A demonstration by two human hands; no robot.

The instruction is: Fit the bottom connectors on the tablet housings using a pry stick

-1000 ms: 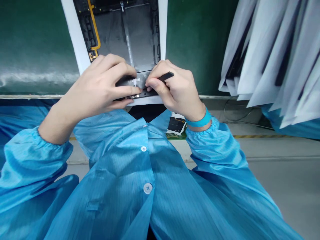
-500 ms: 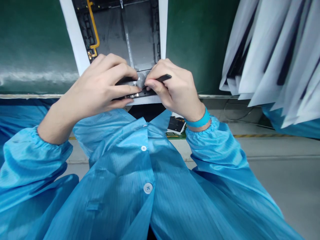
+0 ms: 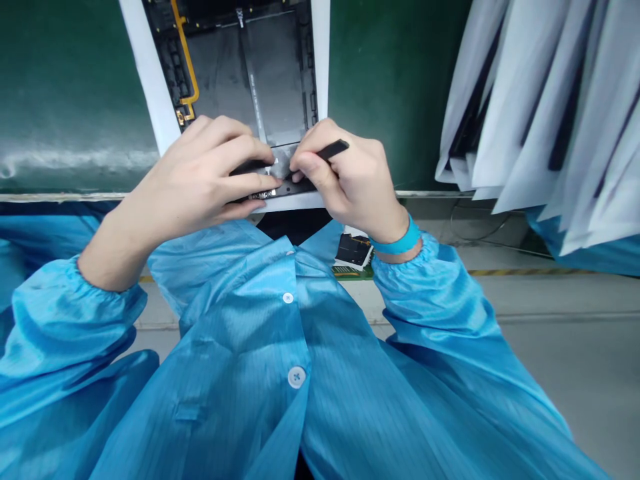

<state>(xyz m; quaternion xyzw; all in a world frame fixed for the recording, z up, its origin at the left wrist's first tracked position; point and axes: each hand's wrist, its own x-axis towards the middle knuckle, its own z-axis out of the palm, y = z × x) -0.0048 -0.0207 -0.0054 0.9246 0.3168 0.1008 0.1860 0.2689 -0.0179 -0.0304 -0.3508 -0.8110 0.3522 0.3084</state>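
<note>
A tablet lies face down with its back open, showing a dark inner panel (image 3: 275, 80) inside a white frame (image 3: 150, 87) and a yellow flex cable (image 3: 186, 60) along the left side. My left hand (image 3: 200, 177) grips the tablet's near end, with fingers across a thin dark strip (image 3: 283, 163). My right hand (image 3: 345, 180) is shut on a black pry tool (image 3: 336, 149), its tip hidden behind my fingers. Both hands meet over the near edge and hide most of that end.
A green mat (image 3: 75, 100) lies on both sides of the tablet. Pale sheets with dark bands (image 3: 530, 113) hang at the right. A small circuit board (image 3: 354, 252) sits beyond my right wrist. My blue smock fills the lower view, and a blue band circles my right wrist.
The black pry tool tilts slightly between frames, its end dipping and then rising. The tablet sits a little further left and lower in view. My grip looks unchanged.
</note>
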